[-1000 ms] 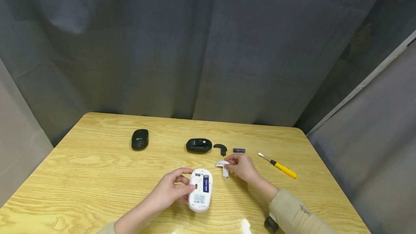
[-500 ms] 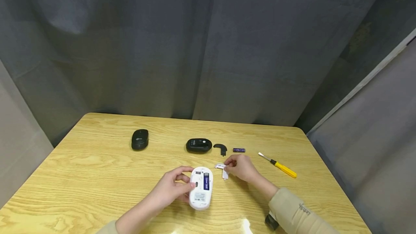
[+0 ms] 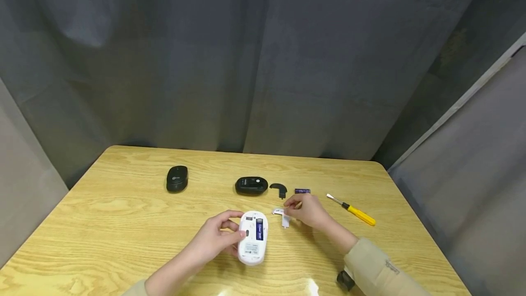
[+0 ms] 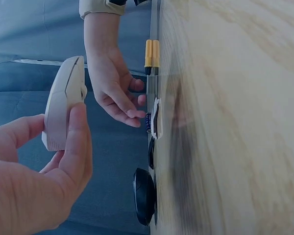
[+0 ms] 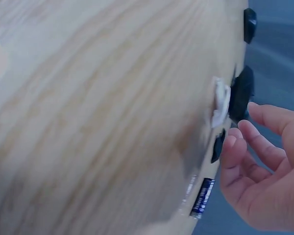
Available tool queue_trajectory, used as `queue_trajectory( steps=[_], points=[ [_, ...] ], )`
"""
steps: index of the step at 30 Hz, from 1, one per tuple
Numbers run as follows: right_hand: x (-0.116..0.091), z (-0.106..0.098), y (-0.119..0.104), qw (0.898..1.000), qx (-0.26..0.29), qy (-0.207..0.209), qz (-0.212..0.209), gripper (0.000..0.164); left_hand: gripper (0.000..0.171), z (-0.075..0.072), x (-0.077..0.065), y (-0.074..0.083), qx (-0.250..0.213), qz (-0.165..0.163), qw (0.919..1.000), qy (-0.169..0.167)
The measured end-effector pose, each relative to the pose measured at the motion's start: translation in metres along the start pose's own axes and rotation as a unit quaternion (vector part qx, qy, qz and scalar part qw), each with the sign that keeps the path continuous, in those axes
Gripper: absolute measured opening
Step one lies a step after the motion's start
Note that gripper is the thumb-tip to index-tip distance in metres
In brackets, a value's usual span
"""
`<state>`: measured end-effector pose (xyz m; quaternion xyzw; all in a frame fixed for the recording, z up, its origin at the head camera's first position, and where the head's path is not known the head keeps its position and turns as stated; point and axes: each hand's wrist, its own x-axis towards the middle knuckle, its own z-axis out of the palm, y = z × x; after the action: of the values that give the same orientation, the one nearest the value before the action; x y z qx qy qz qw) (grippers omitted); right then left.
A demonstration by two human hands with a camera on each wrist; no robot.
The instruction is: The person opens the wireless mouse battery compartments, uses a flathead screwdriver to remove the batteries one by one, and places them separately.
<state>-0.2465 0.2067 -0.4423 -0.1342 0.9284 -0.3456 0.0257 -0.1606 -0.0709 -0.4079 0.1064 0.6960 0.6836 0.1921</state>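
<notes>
My left hand [image 3: 214, 237] grips a white computer mouse [image 3: 252, 249] by its sides above the table, underside up in the head view. A dark blue battery [image 3: 259, 229] sits in its uncovered battery slot. A white battery cover [image 3: 285, 221], with a curved top and a straight tab, lies on the table right of the mouse. Just over the cover hovers my right hand [image 3: 309, 211], fingers loosely bent and nothing between them. In the right wrist view the fingertips are apart from the white cover [image 5: 220, 103].
Behind the hands lie a black mouse [image 3: 251, 186], a black battery cover [image 3: 279, 189] and a loose battery [image 3: 302, 191]. A yellow-handled screwdriver [image 3: 360, 215] is on the right. Another black mouse [image 3: 177, 178] stands at the left. A dark curtain [image 3: 263, 58] hangs behind the table.
The white battery cover has come down onto the table and my right hand has let go of it. My left hand keeps the white mouse in nearly the same place.
</notes>
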Motion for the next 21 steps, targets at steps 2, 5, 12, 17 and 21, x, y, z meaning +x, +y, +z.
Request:
queue_trajectory(
  steps=[2,5,12,17,21],
  points=[
    [-0.001,-0.003,-0.003,1.000,0.000,-0.002,-0.001,0.011,0.058,0.000,0.000,0.001,0.002,0.000,1.0000,0.002],
    [-0.003,-0.008,-0.008,1.000,0.001,-0.003,-0.006,0.013,0.058,0.000,0.000,0.002,0.004,-0.003,1.0000,0.003],
    [-0.014,-0.021,-0.027,1.000,0.019,-0.003,-0.024,0.018,0.057,-0.001,0.002,0.001,0.002,-0.005,1.0000,-0.002],
    [-0.021,-0.027,-0.038,0.999,0.027,-0.003,-0.029,0.023,0.057,0.000,0.002,0.000,0.000,-0.005,1.0000,-0.005],
    [-0.025,-0.031,-0.046,0.998,0.038,0.000,-0.040,0.026,0.056,0.000,0.002,0.001,-0.006,-0.001,0.9999,-0.010]
  ],
)
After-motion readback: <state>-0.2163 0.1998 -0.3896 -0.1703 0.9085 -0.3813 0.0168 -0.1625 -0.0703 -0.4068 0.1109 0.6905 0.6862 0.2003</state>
